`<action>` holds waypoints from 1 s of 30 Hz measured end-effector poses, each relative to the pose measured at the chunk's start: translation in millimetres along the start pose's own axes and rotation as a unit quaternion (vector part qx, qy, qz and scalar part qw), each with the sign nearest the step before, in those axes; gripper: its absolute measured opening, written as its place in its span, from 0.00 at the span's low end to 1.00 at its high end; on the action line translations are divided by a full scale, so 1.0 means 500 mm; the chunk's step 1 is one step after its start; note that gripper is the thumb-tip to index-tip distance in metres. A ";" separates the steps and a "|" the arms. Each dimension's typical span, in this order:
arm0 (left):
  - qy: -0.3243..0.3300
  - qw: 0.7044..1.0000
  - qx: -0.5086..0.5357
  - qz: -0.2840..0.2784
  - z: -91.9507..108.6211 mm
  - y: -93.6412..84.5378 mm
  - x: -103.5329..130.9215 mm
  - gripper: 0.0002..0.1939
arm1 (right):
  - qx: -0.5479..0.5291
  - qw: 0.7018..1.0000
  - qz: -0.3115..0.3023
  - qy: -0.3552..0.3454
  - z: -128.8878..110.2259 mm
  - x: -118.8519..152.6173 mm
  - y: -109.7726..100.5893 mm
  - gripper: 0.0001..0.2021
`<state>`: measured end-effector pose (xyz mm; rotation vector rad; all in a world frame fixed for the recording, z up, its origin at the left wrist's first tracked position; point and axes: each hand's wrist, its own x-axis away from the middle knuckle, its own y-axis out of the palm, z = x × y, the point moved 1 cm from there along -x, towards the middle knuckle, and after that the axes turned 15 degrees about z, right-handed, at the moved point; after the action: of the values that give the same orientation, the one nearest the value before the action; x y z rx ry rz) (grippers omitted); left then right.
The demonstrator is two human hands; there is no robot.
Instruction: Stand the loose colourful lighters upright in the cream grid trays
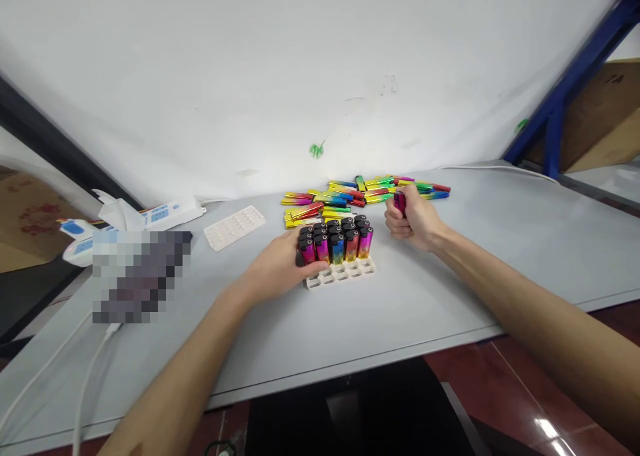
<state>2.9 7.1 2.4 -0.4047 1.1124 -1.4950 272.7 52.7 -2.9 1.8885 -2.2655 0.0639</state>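
My left hand (pixel 277 266) grips the left end of a white slotted tray (pixel 342 279), its thumb in front and its fingers partly hidden behind. Several shiny cigarette lighters (pixel 337 248) stand upright in the tray in rows, black tops up, in pink, blue, red and orange tones. The tray's front row of slots holds none. Closed in a fist to the right of the tray, my right hand (pixel 417 219) holds one dark pink lighter (pixel 399 203) above the table. Behind both hands lies a loose pile of multicoloured lighters (pixel 340 197).
A second white slotted tray (pixel 235 227) lies flat on the grey table (pixel 400 303), left of the pile. Farther left are a power strip (pixel 173 213), white cables (pixel 90 369) and a pixelated dark object (pixel 145 279). A white wall (pixel 320 76) rises behind the table.
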 end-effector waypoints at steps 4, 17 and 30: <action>-0.004 1.000 0.007 -0.003 0.001 -0.001 -0.001 0.29 | 0.003 1.000 0.015 -0.004 -0.002 0.000 -0.001 0.26; -0.016 0.993 0.074 -0.085 -0.009 -0.026 0.005 0.43 | 0.114 0.959 -0.098 -0.240 -0.042 0.031 -0.037 0.16; -0.001 0.996 0.033 -0.080 -0.001 -0.010 0.009 0.36 | 0.200 0.757 -0.027 -0.621 0.023 0.177 0.095 0.08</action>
<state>-1.6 2.6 5.0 -0.4577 1.0448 -1.6668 210.0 -26.3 5.4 2.6874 -3.0950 -1.1516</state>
